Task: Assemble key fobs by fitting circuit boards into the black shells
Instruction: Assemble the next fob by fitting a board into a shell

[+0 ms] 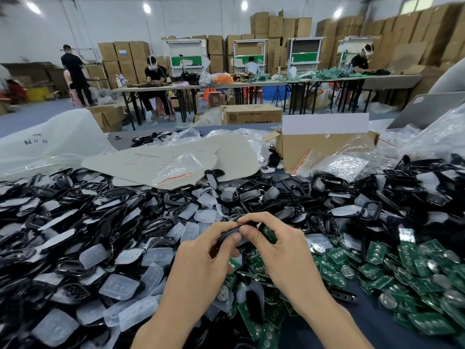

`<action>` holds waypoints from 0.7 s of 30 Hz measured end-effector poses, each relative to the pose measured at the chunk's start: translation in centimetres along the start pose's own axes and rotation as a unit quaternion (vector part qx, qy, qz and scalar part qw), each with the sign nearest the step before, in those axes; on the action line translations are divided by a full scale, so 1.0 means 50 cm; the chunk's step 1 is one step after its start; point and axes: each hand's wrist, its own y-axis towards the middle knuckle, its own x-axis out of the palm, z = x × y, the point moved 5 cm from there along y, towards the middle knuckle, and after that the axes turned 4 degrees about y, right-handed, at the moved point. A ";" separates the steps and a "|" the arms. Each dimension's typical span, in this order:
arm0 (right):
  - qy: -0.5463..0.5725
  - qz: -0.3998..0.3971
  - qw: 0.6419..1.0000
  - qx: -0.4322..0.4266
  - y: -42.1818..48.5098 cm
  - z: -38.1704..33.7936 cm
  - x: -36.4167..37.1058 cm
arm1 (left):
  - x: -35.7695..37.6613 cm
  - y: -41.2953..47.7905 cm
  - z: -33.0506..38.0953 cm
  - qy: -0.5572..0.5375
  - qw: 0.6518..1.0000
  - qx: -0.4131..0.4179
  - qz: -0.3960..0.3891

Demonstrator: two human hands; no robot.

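Assembly of one fob in hand, to judge by the pose. Left grip [201, 260] curled round a black shell [231, 236], thumb laid across its face, holding it up just above the desk [370, 313]. Right grip [279, 250] closed on a green circuit board [268, 234], fingertips meeting the shell's upper edge, board and shell touching. Board seated in the recess or merely lying against it: cannot tell, with fingers covering the join. Next move, most likely: squaring the board to the recess and pressing it flat until seated, calling for a steady left hold and light, even pressure from the right, with no bending of the board. Stock lies loose on the desk, not in bins: black shells [75, 222] heaped with translucent button pads [120, 285] to the left, circuit boards [377, 268] and coin cells [347, 272] spread to the right. Behind, an open cardboard box [324, 147], contents hidden by its wall; a zip bag [181, 167] lying flat, seemingly empty; beside the box, a clear bag [347, 167] holding small pale parts, too small to name.
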 end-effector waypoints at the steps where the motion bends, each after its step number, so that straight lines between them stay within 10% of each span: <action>1: 0.007 0.003 1.000 -0.005 0.001 -0.002 -0.001 | -0.001 0.000 0.003 0.003 1.000 0.006 0.003; 12: 0.000 0.015 0.999 -0.043 0.000 -0.018 -0.001 | -0.020 -0.004 0.036 0.222 0.968 0.117 0.025; 21: 0.275 0.098 0.940 0.177 0.012 0.035 -0.028 | 0.000 -0.003 0.007 -0.060 0.998 -0.025 0.013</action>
